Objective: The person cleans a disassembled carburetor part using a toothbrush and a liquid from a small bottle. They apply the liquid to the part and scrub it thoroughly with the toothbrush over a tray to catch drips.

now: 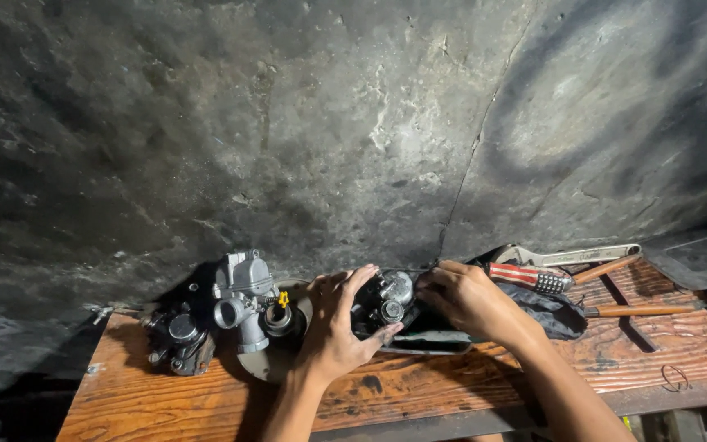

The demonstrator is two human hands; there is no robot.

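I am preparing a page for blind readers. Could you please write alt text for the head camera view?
Two bare hands, left hand and right hand, hold a small dark metal engine part over a worn orange-brown wooden bench against a rough grey wall. A silver metal carburettor sits to the left; a red-striped screwdriver handle and silver adjustable wrench lie to the right.

- A worn wooden workbench [468, 385], its orange-brown planks stained dark in patches, stands against a rough grey wall.
- A grey metal carburetor [243, 299] sits near its left end, beside a darker engine part [175, 336].
- A red-and-white striped screwdriver [529, 278], an adjustable wrench [578, 256] and two wooden-handled tools [640, 310] lie toward the right, near a dark cloth [554, 315].
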